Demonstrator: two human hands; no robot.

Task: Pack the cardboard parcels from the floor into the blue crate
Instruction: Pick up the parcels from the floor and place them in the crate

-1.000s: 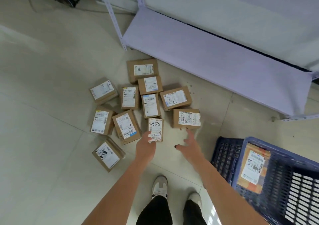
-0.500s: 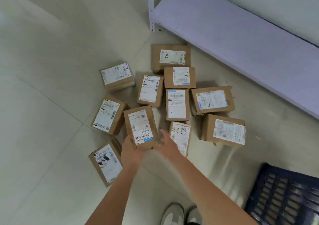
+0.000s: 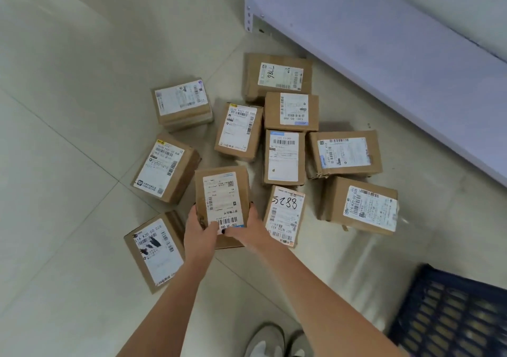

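Note:
Several brown cardboard parcels with white labels lie clustered on the tiled floor. Both my hands hold one parcel (image 3: 220, 192) at its near end. My left hand (image 3: 199, 233) grips its left edge, thumb on top. My right hand (image 3: 245, 230) grips its right edge, thumb on the label. A parcel marked 5288 (image 3: 285, 214) lies just to the right, another parcel (image 3: 153, 249) to the left. A corner of the blue crate (image 3: 452, 312) shows at the lower right; its inside is out of view.
A pale metal shelf (image 3: 384, 63) runs along the upper right, close behind the far parcels, with its post (image 3: 249, 5) at the top. My shoes (image 3: 277, 340) stand at the bottom, between the parcels and the crate. Bare floor tiles spread to the left.
The view has moved closer and left, so the crate has slid mostly out of frame. Both hands reached forward and took hold of the middle parcel's near end.

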